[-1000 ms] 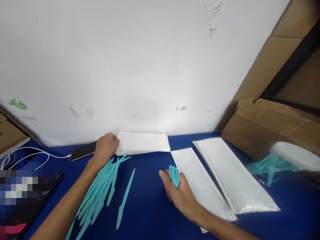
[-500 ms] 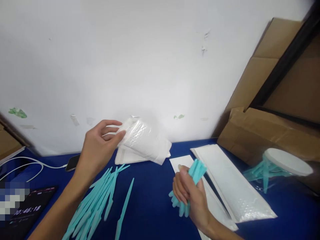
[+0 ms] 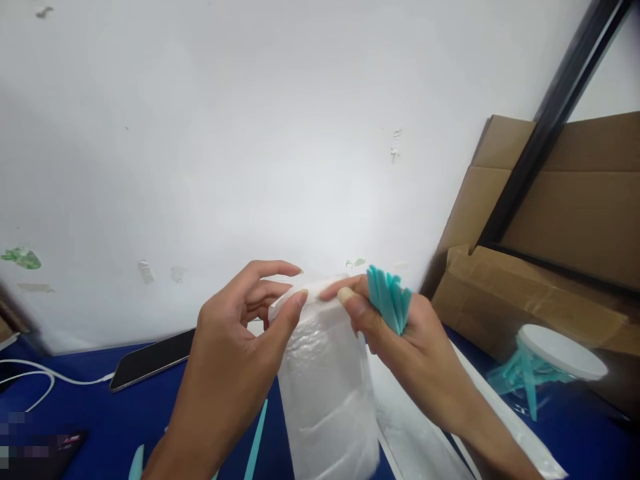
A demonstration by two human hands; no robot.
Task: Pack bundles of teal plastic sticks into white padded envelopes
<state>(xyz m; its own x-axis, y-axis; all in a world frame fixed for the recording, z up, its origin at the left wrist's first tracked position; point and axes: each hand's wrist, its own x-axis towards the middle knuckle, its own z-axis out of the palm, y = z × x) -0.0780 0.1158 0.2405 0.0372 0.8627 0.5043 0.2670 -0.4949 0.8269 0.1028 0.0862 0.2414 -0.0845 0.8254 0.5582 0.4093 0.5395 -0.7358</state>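
Note:
My left hand point(image 3: 237, 333) pinches the upper left edge of a glossy white plastic mailer bag point(image 3: 330, 393), thumb in front. The bag hangs upright over the blue tabletop. My right hand point(image 3: 400, 327) keeps a bundle of turquoise eyebrow razors point(image 3: 390, 297) in its palm, their ends sticking up past the thumb. Its thumb and index finger are at the bag's upper right edge. Whether the bag's mouth is parted cannot be made out. Below, one loose eyebrow razor point(image 3: 257, 440) lies on the table, and my left arm hides most of the others.
White padded mailers point(image 3: 415, 413) lie under my right forearm. To the right stands a clear container with a white lid point(image 3: 563, 350) and turquoise razors in it, before cardboard boxes point(image 3: 540, 287). A phone on a cable point(image 3: 150, 360) lies left, near a dark screen point(image 3: 40, 460).
My left hand has lifted the white bag off the table and brought it nearer. My right hand, still holding the razors, has moved up and left to the bag's top edge. The view has tilted up.

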